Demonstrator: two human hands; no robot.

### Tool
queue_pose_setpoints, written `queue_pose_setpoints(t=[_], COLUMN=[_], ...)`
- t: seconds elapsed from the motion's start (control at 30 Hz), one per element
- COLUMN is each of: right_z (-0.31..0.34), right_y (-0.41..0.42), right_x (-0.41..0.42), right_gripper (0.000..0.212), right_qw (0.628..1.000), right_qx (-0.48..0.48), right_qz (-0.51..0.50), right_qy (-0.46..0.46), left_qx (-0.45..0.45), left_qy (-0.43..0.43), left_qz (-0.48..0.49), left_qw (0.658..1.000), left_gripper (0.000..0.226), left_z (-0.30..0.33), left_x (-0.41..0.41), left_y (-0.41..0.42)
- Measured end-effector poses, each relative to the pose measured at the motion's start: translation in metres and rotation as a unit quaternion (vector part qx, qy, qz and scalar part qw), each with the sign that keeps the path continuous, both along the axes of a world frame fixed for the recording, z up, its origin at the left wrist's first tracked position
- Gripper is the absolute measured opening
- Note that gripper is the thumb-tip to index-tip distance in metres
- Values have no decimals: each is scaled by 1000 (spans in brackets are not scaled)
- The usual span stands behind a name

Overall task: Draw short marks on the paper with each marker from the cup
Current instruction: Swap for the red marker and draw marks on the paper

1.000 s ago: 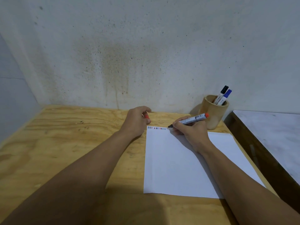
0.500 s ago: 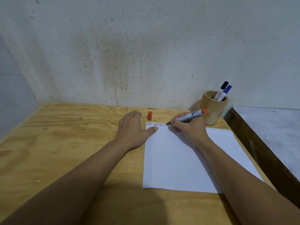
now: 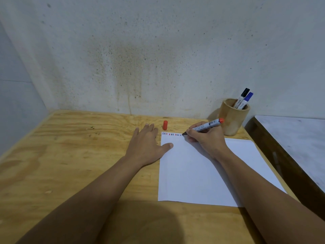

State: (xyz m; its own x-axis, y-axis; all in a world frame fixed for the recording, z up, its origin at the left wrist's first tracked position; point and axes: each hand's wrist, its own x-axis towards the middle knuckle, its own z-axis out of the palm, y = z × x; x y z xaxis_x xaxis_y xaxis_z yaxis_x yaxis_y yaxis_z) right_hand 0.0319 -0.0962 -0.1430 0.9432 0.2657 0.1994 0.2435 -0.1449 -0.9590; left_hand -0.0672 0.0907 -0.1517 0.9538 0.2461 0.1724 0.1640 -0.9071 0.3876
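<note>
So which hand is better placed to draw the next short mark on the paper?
Right. The right hand holds the uncapped red marker, tip at the row of marks. The left hand lies flat, steadying the paper.

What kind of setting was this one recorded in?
Probably a bare, makeshift work corner, not a furnished office: a raw plywood table against a stained, speckled concrete wall, holding only paper and a wooden cup of markers.

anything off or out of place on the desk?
Nothing stands out. The red cap stands loose on the table beyond the paper, as expected while the right hand draws with its marker. Cup is upright.
</note>
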Motion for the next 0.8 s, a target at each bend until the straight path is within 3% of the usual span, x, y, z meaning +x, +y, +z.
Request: queue_pose_setpoints(t=[0.63, 0.8], right_z=[2, 6], right_y=[0, -3], right_x=[-3, -3], right_gripper=[7, 11], right_qw=[1000, 1000], right_qx=[-19, 26], right_qz=[15, -10], right_qy=[-1, -8], left_qx=[-2, -59], left_qy=[-1, -23], left_qz=[7, 35], left_qw=[1000, 997], left_gripper=[77, 69], left_z=[1, 12], left_x=[-1, 0], left_y=[-2, -5])
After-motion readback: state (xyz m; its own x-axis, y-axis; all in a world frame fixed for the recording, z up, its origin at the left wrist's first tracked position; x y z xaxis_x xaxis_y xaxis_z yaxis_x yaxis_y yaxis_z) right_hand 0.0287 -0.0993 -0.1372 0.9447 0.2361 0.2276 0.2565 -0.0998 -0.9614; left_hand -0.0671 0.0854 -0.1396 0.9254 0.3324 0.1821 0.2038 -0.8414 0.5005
